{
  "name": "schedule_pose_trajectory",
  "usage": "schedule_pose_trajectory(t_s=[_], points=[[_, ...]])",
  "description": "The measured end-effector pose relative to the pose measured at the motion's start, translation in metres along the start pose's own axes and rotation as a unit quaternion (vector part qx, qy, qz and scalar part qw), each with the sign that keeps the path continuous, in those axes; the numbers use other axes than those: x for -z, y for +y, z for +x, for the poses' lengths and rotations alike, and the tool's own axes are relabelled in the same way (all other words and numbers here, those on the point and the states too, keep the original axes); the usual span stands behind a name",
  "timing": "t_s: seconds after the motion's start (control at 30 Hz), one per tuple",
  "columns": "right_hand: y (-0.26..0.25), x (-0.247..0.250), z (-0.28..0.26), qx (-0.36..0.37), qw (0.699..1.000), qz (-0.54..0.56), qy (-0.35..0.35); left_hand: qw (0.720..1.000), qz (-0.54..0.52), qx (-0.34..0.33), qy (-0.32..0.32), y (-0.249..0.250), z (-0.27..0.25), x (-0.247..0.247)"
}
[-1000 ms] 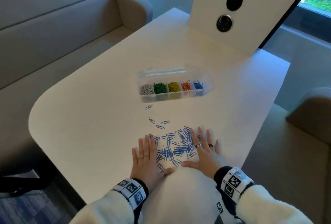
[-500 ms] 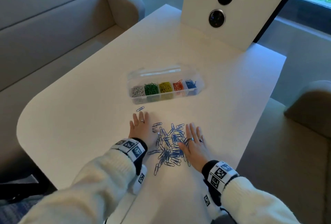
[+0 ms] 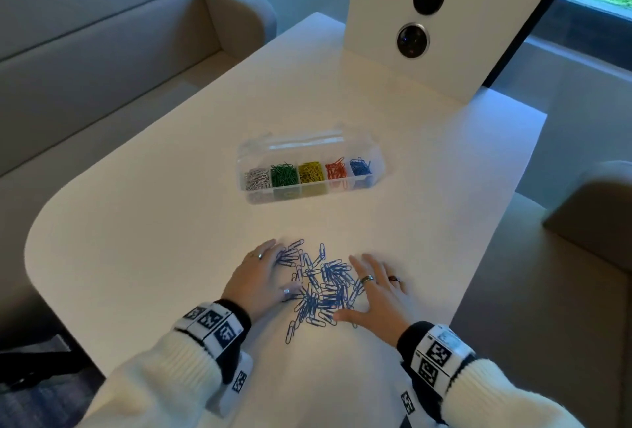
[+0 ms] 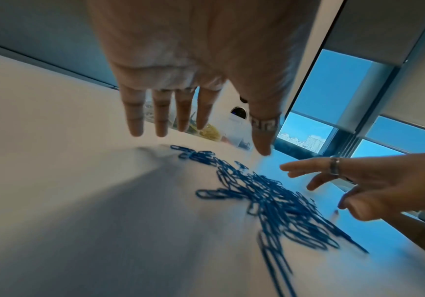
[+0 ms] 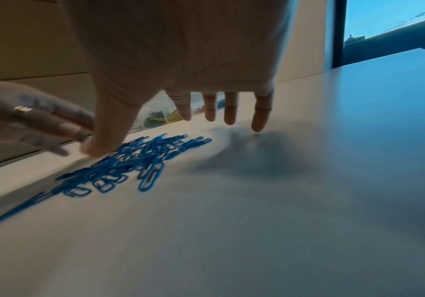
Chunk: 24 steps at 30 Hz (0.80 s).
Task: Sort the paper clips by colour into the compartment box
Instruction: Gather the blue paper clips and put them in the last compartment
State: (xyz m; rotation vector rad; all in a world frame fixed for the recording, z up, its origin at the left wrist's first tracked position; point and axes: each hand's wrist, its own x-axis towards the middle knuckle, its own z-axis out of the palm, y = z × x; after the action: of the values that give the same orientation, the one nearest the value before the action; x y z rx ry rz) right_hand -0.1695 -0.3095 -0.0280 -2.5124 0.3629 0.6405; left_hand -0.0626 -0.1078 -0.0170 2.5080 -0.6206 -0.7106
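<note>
Both hands lie flat with straight, spread fingers, grasping nothing: the left hand (image 3: pixel 256 278) and the right hand (image 3: pixel 378 294) bracket a loose heap of blue paper clips (image 3: pixel 321 285) that sits between them, touching the inner edge of each palm. Ahead of the fingertips, well apart from the heap, stands the compartment box (image 3: pixel 376 172), its five cells holding white, green, yellow, red and blue clips, the blue cell at the right end.

The clips are thin bent wire with a slick coloured coating, and the table (image 3: pixel 136 222) is smooth and matte, so they likely slide easily. Squeezed too fast, the heap could spill under a palm or shoot toward the near edge, where one stray clip (image 3: pixel 290 332) already trails. Interlocked loops may lift as a clump and shed clips over neighbouring cells. The clear plastic box looks light and could shift if nudged.
</note>
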Motion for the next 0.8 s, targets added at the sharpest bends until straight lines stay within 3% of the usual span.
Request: schedule_pose_trajectory(t_s=[0.17,0.23,0.5,0.67,0.8], points=[[-0.010,-0.009,0.005,-0.010,1.000,-0.008,0.016,0.992,0.106,0.034,-0.063,0.008,-0.013,-0.025],[-0.019,-0.012,0.012,0.006,0.999,-0.030,0.030,0.993,0.095,0.030,-0.070,0.014,-0.008,-0.034],[-0.033,-0.017,0.031,0.047,0.994,0.084,0.044,0.999,-0.038,0.015,-0.003,0.012,0.005,-0.043],[-0.040,-0.025,0.039,0.049,0.987,0.125,0.090,1.000,0.003,0.001,0.018,0.017,0.011,-0.044],[-0.048,-0.024,0.047,0.032,0.992,0.087,0.081,0.996,0.073,0.044,0.012,0.026,0.019,-0.052]])
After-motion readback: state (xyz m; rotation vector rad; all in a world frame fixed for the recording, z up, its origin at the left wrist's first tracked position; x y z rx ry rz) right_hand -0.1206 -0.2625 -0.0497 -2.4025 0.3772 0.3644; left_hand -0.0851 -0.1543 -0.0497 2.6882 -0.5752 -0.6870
